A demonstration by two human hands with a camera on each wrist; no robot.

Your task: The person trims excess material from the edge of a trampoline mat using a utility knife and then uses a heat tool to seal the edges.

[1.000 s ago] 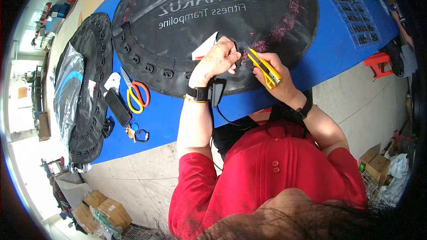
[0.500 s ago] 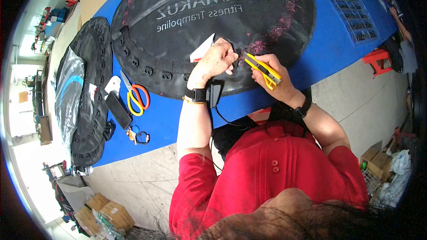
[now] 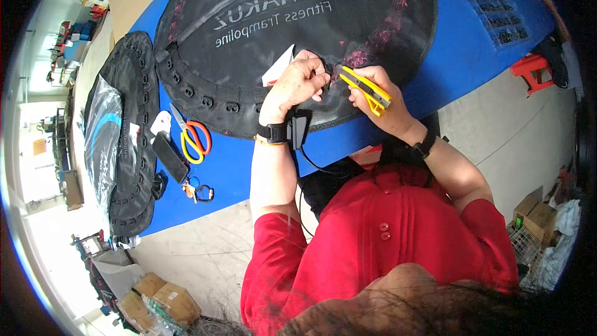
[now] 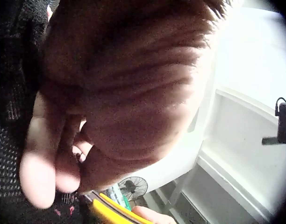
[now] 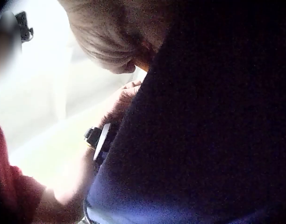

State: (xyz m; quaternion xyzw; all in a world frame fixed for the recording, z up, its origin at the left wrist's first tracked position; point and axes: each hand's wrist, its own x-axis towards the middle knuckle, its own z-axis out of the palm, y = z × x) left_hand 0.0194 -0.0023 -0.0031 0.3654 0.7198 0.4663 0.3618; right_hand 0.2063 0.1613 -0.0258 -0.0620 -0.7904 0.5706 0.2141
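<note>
1. My right hand [image 3: 387, 102] grasps a yellow utility knife [image 3: 368, 87], fingers wrapped round its body, its front end pointing at my other hand.
2. My left hand [image 3: 294, 86] rests on the black mat [image 3: 261, 56] near its edge, fingers bent and thumb close to the forefinger. I cannot tell whether they pinch any of the fabric; my own hand hides that spot.
3. The left wrist view puts the knife's metal tip just beside my fingers; whether it touches anything there, I cannot tell. My right wrist view is mostly dark.
4. The mat, printed with white lettering, lies flat on the blue table [image 3: 463, 50], reaching from in front of me toward the far side. Black loops [image 3: 209, 101] line its rim left of my hand, and pink fuzz [image 3: 357, 58] marks it just beyond the knife.
5. A white triangular piece [image 3: 278, 68] with a bit of red lies by my left hand.
6. To my left lie scissors [image 3: 196, 142] with red and yellow handles, a dark phone [image 3: 170, 157] and some keys [image 3: 189, 190].
7. Further left is a second black mat [image 3: 138, 149], partly under a clear plastic bag [image 3: 102, 130].
</note>
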